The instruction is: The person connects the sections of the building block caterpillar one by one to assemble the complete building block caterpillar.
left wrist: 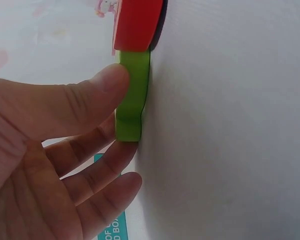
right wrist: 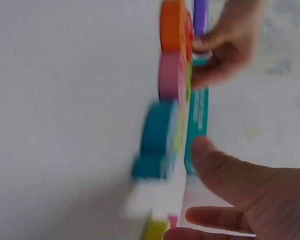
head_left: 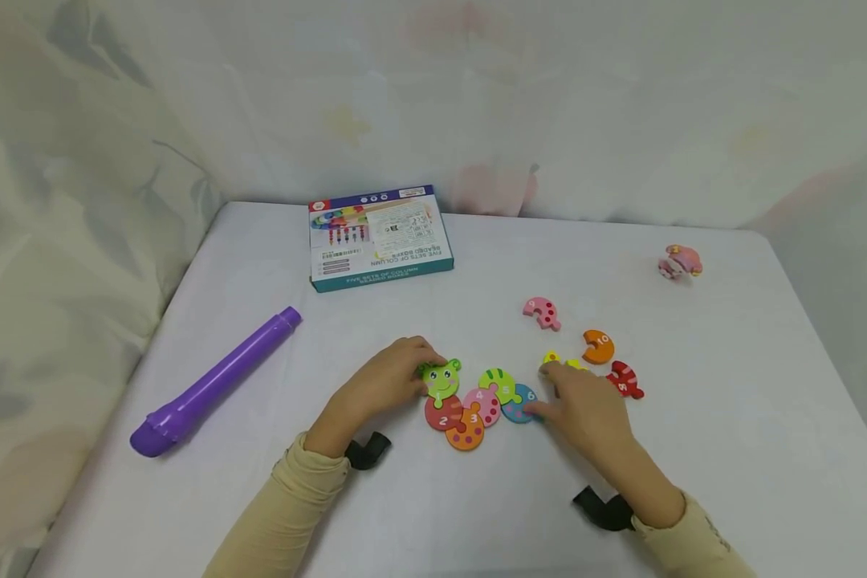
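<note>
A row of joined wooden caterpillar puzzle pieces lies on the table, from the green smiling head piece (head_left: 441,380) through red 2 (head_left: 442,414), orange 3 (head_left: 466,432), pink 4 (head_left: 486,407) and green 5 (head_left: 499,384) to blue 6 (head_left: 518,406). My left hand (head_left: 392,373) pinches the head piece between thumb and fingers, plain in the left wrist view on its green edge (left wrist: 132,95). My right hand (head_left: 591,409) is spread, thumb near the blue piece (right wrist: 157,130) and fingertips at a yellow piece (head_left: 575,364), which they partly hide.
Loose pieces lie beyond and right of my right hand: pink 9 (head_left: 544,311), orange 10 (head_left: 599,347) and red 8 (head_left: 625,380). A boxed bead set (head_left: 380,238) sits at the back, a purple microphone-shaped tube (head_left: 217,381) at left, a small pink figurine (head_left: 682,261) at back right.
</note>
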Available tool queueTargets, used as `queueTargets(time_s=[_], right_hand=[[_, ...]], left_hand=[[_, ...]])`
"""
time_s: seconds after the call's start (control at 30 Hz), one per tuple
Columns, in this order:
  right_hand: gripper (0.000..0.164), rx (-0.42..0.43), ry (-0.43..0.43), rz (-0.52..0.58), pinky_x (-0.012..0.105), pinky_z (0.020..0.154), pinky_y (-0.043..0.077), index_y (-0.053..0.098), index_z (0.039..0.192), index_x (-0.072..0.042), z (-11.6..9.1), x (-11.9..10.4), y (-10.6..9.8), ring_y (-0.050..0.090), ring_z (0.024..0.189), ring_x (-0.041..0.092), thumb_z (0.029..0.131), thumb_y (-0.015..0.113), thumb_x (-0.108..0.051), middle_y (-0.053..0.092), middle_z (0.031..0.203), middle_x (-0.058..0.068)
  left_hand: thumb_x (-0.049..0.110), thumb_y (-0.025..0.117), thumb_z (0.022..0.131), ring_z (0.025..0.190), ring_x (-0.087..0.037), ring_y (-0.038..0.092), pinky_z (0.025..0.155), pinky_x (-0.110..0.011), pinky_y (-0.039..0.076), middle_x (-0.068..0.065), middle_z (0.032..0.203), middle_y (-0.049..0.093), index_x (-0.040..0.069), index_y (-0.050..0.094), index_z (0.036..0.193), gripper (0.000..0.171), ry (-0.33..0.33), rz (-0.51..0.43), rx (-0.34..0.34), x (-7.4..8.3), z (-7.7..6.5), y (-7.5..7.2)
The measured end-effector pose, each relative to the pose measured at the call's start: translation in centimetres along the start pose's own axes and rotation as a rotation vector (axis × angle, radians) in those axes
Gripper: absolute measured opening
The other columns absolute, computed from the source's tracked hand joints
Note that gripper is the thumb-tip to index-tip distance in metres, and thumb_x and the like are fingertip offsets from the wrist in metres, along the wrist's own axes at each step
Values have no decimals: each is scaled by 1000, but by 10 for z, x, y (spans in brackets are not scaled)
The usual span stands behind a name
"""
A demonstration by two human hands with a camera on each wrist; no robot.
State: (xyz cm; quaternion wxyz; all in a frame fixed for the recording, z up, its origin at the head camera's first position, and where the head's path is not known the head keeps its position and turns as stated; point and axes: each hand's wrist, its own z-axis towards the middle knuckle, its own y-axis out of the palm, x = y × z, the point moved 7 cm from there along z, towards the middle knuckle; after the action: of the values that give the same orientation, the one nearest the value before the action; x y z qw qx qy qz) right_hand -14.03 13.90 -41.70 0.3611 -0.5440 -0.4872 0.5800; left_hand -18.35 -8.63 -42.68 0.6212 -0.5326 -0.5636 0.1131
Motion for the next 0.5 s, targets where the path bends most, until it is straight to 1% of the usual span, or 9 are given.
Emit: queueTargets(time_s=[0.1, 0.13, 0.17, 0.23, 0.3, 0.37, 0.4, 0.47, 0.5], right_hand=[[57, 82, 18, -35, 28, 48, 41, 62, 109, -4, 3, 15, -14, 52, 61, 19, 68, 80, -40, 64, 83, 8], [56, 95, 28, -57, 28, 47, 41, 61, 107, -3, 5, 20, -17, 52, 59, 20, 68, 79, -40, 65, 85, 10], [56, 91, 46, -73, 29, 45, 39, 61, 105, -2, 7, 25, -17, 49, 55, 20, 68, 79, -41, 63, 80, 10], [57, 59, 77, -106, 29, 43, 36, 60, 100, -1, 12, 31, -14, 46, 50, 21, 70, 76, -46, 60, 72, 10], [61, 4, 101, -138, 29, 42, 33, 58, 100, 0, 18, 34, -8, 42, 46, 20, 71, 72, -53, 56, 68, 9], [67, -46, 116, -169, 32, 44, 35, 56, 103, 0, 24, 35, -2, 45, 49, 21, 72, 68, -58, 56, 71, 11], [69, -62, 117, -185, 33, 45, 38, 56, 106, 0, 26, 34, 1, 47, 51, 22, 73, 66, -59, 58, 77, 13], [71, -78, 106, -206, 36, 50, 42, 55, 113, 0, 30, 31, 3, 50, 58, 24, 74, 65, -58, 59, 87, 15], [69, -80, 96, -212, 37, 51, 43, 55, 115, -1, 32, 29, 4, 51, 61, 24, 75, 66, -57, 59, 88, 16]], left_hand=[[9, 71, 79, 103, -13, 50, 93, -29, 42, 1, 109, 57, 12, 65, 115, 37, 1, 0, 1, 0, 0, 0], [9, 71, 79, 103, -13, 50, 93, -29, 42, 1, 109, 57, 13, 65, 115, 37, -1, 1, 1, 0, 0, 0], [9, 72, 79, 103, -13, 49, 93, -29, 42, 2, 109, 57, 13, 65, 115, 37, -3, 4, 1, 0, 0, 0], [10, 72, 79, 103, -13, 49, 93, -29, 42, 2, 109, 57, 13, 65, 115, 37, -8, 5, -1, 0, 0, 0], [10, 72, 79, 103, -13, 49, 93, -29, 42, 2, 110, 57, 13, 65, 115, 37, -14, 7, -3, 0, 0, 0], [9, 72, 79, 104, -13, 49, 93, -29, 42, 2, 110, 57, 13, 65, 115, 37, -17, 8, -6, -1, 0, 1], [9, 72, 79, 104, -13, 49, 94, -29, 42, 2, 110, 57, 13, 65, 115, 37, -18, 7, -7, -1, 1, 1], [10, 72, 79, 104, -13, 49, 94, -29, 41, 2, 110, 57, 13, 66, 115, 37, -18, 9, -8, -1, 1, 1], [10, 72, 79, 104, -13, 49, 94, -29, 41, 2, 110, 57, 13, 66, 115, 37, -17, 10, -8, 0, 1, 1]])
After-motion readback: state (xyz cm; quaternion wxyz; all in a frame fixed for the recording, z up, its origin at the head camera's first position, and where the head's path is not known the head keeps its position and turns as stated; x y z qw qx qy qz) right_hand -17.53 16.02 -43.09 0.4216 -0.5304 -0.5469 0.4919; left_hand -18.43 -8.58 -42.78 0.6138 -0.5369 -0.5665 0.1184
